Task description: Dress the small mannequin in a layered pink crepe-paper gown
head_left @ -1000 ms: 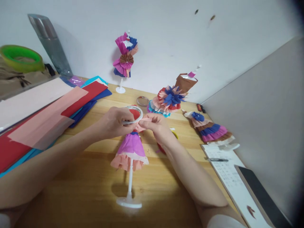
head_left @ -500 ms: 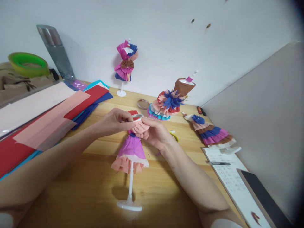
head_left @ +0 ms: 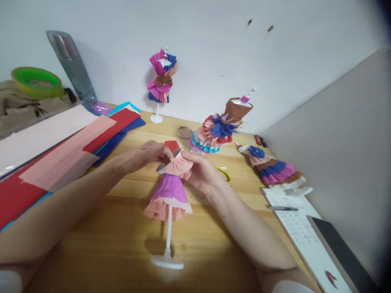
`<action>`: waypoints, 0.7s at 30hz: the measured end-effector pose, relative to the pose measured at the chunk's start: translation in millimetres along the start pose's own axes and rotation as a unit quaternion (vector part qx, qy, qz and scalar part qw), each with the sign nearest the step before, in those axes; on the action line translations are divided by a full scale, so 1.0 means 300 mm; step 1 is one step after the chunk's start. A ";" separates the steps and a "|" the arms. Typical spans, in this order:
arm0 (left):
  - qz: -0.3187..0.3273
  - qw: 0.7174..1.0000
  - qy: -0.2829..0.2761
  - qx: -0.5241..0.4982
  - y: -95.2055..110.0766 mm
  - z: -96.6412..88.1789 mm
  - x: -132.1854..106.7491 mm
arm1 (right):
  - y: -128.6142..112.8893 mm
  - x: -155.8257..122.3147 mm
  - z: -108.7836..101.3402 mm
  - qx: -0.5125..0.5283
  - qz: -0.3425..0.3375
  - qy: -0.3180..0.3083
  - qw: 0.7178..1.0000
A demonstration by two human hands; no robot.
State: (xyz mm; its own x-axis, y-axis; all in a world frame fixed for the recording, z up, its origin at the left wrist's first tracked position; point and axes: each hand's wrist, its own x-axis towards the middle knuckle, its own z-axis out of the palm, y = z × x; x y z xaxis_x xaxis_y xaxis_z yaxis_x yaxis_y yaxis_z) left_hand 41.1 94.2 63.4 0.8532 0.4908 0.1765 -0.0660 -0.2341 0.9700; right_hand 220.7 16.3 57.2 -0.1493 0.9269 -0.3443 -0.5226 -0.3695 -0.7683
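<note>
In front of me a strip of gathered pink crepe paper (head_left: 176, 165) fans out, a pale shiny band along its edge. My right hand (head_left: 200, 169) pinches its right end, thumb on top. My left hand (head_left: 152, 154) is at the upper left edge with fingers bent together on the strip; the fingertips are partly hidden. Right behind and below stands a small white dress-form stand (head_left: 167, 244) wearing a purple skirt (head_left: 171, 189) with a pink ruffle (head_left: 159, 208). Its upper part is covered by the paper and my hands, and a red piece (head_left: 171, 145) shows behind them.
Crepe-paper sheets (head_left: 58, 169) lie at left, near a tape roll (head_left: 36, 83) and a bottle (head_left: 73, 67). Dressed forms stand behind (head_left: 163, 83) and at right (head_left: 224, 126); another lies over (head_left: 275, 167). Yellow-handled scissors (head_left: 224, 174), a pen (head_left: 284, 208) and a dark tablet-like slab (head_left: 339, 252) are at right.
The pink paper has tilted and spread out toward the left, now covering the waist of the purple skirt. My left hand has shifted slightly and its fingers have changed position. My right hand keeps its pinch.
</note>
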 end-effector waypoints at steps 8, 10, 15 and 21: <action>-0.075 0.992 0.092 0.037 0.047 0.066 0.004 | 0.008 0.001 0.004 -0.025 -0.043 0.024 0.998; -0.096 0.990 0.101 0.024 0.061 0.087 0.006 | 0.010 -0.001 0.005 -0.025 -0.046 0.024 0.998; -0.119 0.989 0.089 0.020 0.078 0.095 0.009 | 0.007 0.000 0.003 -0.037 -0.057 0.019 0.998; -0.080 0.995 0.038 -0.036 0.062 0.060 0.005 | 0.008 0.006 -0.001 -0.059 -0.074 0.011 0.995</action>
State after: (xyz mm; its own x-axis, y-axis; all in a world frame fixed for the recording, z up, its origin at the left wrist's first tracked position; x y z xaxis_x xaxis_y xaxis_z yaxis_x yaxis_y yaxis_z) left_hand 50.7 75.5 78.6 0.8147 0.5791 0.0290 0.0276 -0.0886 0.9957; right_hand 219.5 17.0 54.7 -0.0582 0.9705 -0.2338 -0.4345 -0.2355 -0.8694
